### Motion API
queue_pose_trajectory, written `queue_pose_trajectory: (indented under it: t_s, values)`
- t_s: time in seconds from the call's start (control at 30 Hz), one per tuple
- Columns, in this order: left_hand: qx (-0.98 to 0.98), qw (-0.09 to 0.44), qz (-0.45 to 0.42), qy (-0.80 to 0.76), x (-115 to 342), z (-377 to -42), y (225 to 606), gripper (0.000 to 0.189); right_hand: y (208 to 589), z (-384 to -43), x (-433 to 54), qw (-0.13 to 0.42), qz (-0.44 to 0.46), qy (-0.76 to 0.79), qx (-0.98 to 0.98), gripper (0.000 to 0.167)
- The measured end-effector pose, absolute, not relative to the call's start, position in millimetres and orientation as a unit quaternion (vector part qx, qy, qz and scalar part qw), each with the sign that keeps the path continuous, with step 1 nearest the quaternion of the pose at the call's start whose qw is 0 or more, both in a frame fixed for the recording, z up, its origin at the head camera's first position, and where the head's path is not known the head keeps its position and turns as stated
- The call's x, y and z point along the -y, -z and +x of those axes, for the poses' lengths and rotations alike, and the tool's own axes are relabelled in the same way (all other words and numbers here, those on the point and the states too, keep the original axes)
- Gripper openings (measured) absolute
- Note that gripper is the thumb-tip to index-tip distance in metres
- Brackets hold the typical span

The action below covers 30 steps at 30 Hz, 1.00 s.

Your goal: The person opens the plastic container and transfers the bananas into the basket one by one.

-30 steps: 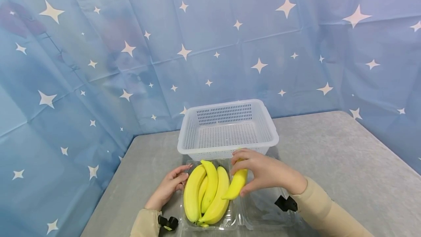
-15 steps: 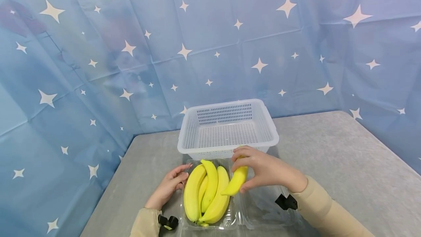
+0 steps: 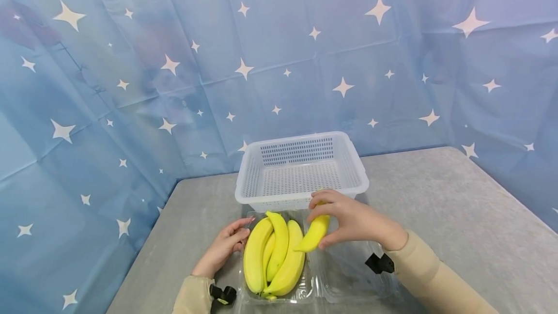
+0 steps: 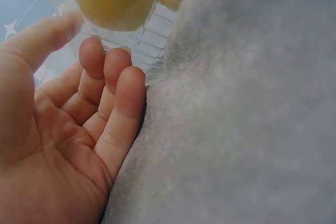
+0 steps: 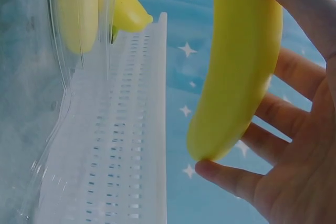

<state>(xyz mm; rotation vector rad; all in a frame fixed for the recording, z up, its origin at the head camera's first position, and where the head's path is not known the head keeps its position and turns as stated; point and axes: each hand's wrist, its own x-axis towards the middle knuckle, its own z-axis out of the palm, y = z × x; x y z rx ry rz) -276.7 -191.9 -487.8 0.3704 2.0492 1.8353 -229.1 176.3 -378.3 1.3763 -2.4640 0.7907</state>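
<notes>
My right hand (image 3: 355, 219) holds a yellow banana (image 3: 316, 236) between thumb and fingertips, above the right side of a clear plastic clamshell container (image 3: 308, 290). The right wrist view shows the thumb on one end of this banana (image 5: 239, 61) and the little fingertip at the other. Several bananas (image 3: 285, 275) lie lengthwise together in the container. My left hand (image 3: 224, 246) rests at the container's left side, its fingers loosely bent. In the left wrist view, the fingertips (image 4: 131, 90) are right at the clear wall, below a banana's rounded end (image 4: 113, 3).
Behind the container stands a white perforated plastic basket (image 3: 302, 196) with nothing in it. The clamshell's clear lid (image 3: 348, 275) lies opened out to the right, under my right forearm. A blue curtain with white stars (image 3: 279, 62) backs the grey table (image 3: 436, 207).
My right hand has moved slightly up and away toward the basket, and the held banana has tilted a little. The left hand and the bananas in the container have stayed put.
</notes>
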Motion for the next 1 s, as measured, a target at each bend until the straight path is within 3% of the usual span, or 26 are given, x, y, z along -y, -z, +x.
queue_pose_trajectory:
  t_s: [0.33, 0.7, 1.0]
  values:
    - [-0.73, 0.181, 0.12, -0.648, 191.2, -275.7, 489.4, 0.049, 377.5, -230.9, -178.3, 0.113, 0.454, -0.253, 0.847, 0.053]
    - [-0.731, 0.177, 0.117, -0.648, 192.9, -278.4, 487.6, 0.05, 370.7, -241.4, -179.4, 0.17, 0.483, -0.246, 0.823, 0.048]
    - [-0.73, 0.18, 0.121, -0.648, 193.3, -278.3, 488.8, 0.051, 361.0, -245.8, -185.6, 0.168, 0.475, -0.242, 0.829, 0.049]
